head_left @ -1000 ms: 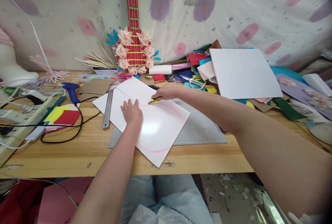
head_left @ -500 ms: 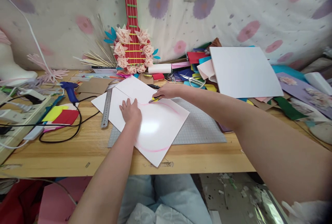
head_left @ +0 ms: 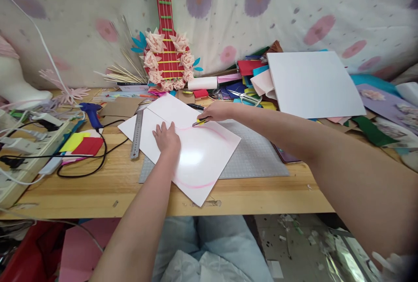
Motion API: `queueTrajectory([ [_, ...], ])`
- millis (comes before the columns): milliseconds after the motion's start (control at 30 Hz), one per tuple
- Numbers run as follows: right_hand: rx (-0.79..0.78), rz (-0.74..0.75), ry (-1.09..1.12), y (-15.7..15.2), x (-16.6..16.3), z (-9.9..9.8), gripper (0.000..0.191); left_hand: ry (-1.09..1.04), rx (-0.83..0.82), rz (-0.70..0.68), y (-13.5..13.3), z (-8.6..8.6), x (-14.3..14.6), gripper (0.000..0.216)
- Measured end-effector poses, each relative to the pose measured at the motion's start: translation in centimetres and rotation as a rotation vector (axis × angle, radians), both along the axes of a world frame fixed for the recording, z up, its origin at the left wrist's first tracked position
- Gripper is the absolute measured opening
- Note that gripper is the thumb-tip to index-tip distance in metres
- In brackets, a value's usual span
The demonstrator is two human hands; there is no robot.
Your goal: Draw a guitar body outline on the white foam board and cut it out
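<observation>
A white board [head_left: 209, 156] with pink curved lines lies turned cornerwise over a grey cutting mat [head_left: 257, 156]. My left hand [head_left: 167, 138] rests flat on it, fingers spread. In my right hand [head_left: 214, 112] is a yellow and black utility knife [head_left: 202, 121], its tip at the upper pink line. A straight seam or cut runs across the board's upper left part. Left of my left hand, a steel ruler [head_left: 136, 134] lies over the board's left corner.
At the back stands a red paper guitar [head_left: 168, 60] with pink flowers. Scissors [head_left: 244, 97] and coloured felt lie behind my right arm, near a white foam sheet [head_left: 316, 84]. On the left are a blue glue gun [head_left: 91, 114], cables and a power strip [head_left: 29, 164].
The knife in my right hand has shifted very slightly along the upper pink line. My left hand keeps its place on the board. The whole view has moved a little.
</observation>
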State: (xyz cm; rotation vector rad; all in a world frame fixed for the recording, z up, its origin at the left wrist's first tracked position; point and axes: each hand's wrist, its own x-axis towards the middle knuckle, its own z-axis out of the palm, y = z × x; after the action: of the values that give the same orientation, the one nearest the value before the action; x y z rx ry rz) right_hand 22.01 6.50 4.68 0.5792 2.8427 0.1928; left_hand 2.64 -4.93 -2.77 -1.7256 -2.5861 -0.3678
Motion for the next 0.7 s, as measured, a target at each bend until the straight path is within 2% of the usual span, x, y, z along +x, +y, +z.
queueTrajectory([
  [133, -0.01, -0.024, 0.024, -0.5, 0.4, -0.1, 0.039, 0.019, 0.031, -0.022, -0.3, 0.2, 0.2, 0.05],
  [200, -0.007, -0.041, 0.031, -0.7, 0.4, -0.1, 0.038, 0.053, 0.078, -0.078, -0.4, 0.3, 0.4, 0.05],
  [300, 0.014, -0.052, 0.022, -0.8, 0.0, 0.2, 0.038, 0.105, 0.114, -0.282, -0.2, 0.2, 0.6, 0.051],
  [400, 0.039, -0.043, -0.001, -0.9, -0.5, 0.6, 0.037, 0.077, 0.063, -0.44, 0.3, -0.1, 0.5, 0.049],
  [533, 0.045, -0.05, -0.017, -1.0, -0.8, 0.7, 0.035, 0.023, -0.006, -0.489, 0.9, -0.5, 0.0, 0.048],
  [700, 0.015, -0.055, 0.009, -0.7, -0.3, 0.2, 0.032, 0.015, -0.015, -0.488, 0.9, -0.6, -0.2, 0.048],
])
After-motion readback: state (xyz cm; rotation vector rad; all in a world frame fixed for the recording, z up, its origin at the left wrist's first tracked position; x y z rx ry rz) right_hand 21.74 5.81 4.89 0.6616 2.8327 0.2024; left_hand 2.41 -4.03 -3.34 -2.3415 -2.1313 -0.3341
